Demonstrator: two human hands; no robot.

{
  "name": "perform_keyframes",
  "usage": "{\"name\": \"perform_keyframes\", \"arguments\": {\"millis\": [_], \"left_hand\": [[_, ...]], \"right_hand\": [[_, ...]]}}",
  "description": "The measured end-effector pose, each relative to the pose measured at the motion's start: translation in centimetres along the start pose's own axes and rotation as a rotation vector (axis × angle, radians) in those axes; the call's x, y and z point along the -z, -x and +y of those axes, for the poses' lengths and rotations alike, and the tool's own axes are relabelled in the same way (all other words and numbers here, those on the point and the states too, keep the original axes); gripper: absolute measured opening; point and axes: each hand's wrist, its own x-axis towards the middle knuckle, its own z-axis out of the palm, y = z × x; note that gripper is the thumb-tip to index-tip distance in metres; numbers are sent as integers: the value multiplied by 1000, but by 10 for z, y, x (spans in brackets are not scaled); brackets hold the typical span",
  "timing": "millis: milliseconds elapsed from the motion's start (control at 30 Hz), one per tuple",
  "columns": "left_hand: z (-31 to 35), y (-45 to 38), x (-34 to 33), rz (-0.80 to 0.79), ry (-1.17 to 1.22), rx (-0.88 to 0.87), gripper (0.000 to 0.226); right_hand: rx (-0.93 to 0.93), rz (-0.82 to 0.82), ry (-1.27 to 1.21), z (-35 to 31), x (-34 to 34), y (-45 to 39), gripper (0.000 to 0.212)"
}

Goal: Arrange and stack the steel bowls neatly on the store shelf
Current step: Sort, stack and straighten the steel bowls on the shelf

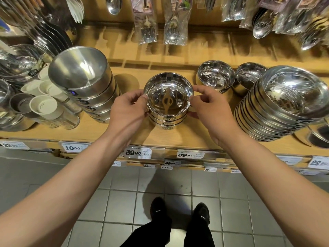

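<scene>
Both hands hold a short stack of steel bowls at mid-shelf.

Left, a tall bowl stack (85, 82) leans; bare shelf (135, 136) separates it from the centre stack (168, 104), which stands near the shelf's front edge. The left hand (128, 107) curls its fingers against the stack's left side, thumb at the top bowl's rim. The right hand (210, 109) pinches the right rim, thumb lower on the side. Far right, two single bowls (215, 75) and a leaning plate stack (277, 107) stand apart. Price tags (138, 153) line the edge above grey floor tiles (124, 202).
</scene>
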Motion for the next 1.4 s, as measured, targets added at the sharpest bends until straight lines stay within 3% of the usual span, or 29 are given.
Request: {"name": "perform_keyframes", "arguments": {"millis": [333,433,567,667,867,967,1100,1267,1400], "left_hand": [[0,-6,2,20,-33,-12,24],[-1,-5,2,22,-31,-14,22],[-6,-2,1,-67,80,116,26],[-10,-2,-1,-158,224,232,26],[-8,-5,5,-149,236,220,30],[-4,-2,12,-71,227,252,29],[-6,36,13,124,206,266,19],[-11,107,-37,-59,70,351,18],[17,103,-87,-150,48,259,16]], "right_hand": [[-19,14,-58,2,-3,4,28],[-48,40,-51,5,-3,2,20],[-141,26,-77,9,-4,1,16],[-195,-29,-148,12,-10,5,28],[-229,-30,-215,10,-19,8,26],[-243,-61,-196,2,-14,13,26],[-237,52,-182,-10,15,35,17],[-267,132,-275,-19,60,80,17],[-191,150,-330,-25,103,102,17]]}}
